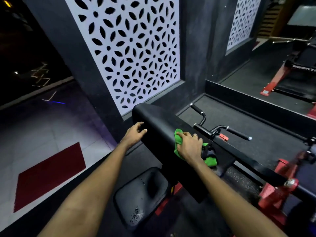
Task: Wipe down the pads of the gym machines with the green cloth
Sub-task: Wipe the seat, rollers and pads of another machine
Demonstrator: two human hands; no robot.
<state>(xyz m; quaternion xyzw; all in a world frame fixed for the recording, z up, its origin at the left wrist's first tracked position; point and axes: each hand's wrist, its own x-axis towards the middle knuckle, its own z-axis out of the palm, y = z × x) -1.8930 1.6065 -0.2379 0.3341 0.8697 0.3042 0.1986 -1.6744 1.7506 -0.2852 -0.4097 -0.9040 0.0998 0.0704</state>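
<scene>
Now, R hand [189,146] grips green cloth [177,140] on black pad [160,120], L hand [135,133] relaxed, touching pad edge

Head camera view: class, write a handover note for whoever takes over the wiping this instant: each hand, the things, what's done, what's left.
Left hand rests on the left edge of the long black sloping pad, holding nothing.
Right hand holds the bunched green cloth against that pad's middle.
Done: wiping of this pad is under way; how much is clean cannot be told.
Left: the rest of it, then the black seat pad below.
</scene>
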